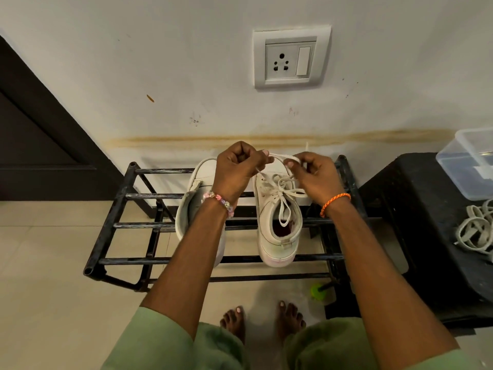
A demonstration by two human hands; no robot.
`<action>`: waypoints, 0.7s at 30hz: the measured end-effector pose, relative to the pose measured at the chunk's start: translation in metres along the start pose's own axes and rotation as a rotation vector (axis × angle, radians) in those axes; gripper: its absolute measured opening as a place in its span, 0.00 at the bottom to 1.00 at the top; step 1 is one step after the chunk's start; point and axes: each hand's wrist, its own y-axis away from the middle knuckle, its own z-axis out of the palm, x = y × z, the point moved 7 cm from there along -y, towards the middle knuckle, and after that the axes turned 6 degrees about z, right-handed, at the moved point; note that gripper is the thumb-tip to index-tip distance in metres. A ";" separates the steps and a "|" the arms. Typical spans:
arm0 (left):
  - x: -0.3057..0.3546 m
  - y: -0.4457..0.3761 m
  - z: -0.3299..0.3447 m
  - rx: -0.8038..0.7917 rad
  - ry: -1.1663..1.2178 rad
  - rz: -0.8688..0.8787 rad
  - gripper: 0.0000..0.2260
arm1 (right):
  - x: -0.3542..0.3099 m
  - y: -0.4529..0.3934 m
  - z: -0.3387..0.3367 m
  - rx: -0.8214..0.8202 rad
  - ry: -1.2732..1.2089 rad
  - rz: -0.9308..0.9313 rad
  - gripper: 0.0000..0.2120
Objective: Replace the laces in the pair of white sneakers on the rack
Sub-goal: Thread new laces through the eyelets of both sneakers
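Observation:
Two white sneakers stand on a black metal rack (125, 195) against the wall. The left sneaker (198, 182) shows no lace and is partly hidden by my left forearm. The right sneaker (277, 225) has a white lace (283, 193) threaded through its eyelets, with a loop hanging over its opening. My left hand (238, 169) pinches one strand of that lace above the shoe's toe. My right hand (313, 173) pinches the other strand, and the lace runs taut between the two hands.
A black stool (416, 236) stands at the right with a pile of loose white laces (477, 231) and a clear plastic box (469, 161) on it. A green object (318, 291) lies on the floor by the rack. My bare feet (262, 320) are below the rack.

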 end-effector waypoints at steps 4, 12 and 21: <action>-0.012 -0.006 -0.016 0.120 -0.177 0.029 0.06 | -0.006 -0.004 -0.016 0.170 -0.151 -0.045 0.10; -0.047 -0.006 -0.009 -0.071 -0.669 -0.088 0.10 | 0.014 -0.003 0.019 -0.123 0.194 0.106 0.28; -0.015 0.001 -0.016 0.051 -0.716 0.061 0.12 | 0.001 0.016 -0.022 0.291 0.202 0.009 0.10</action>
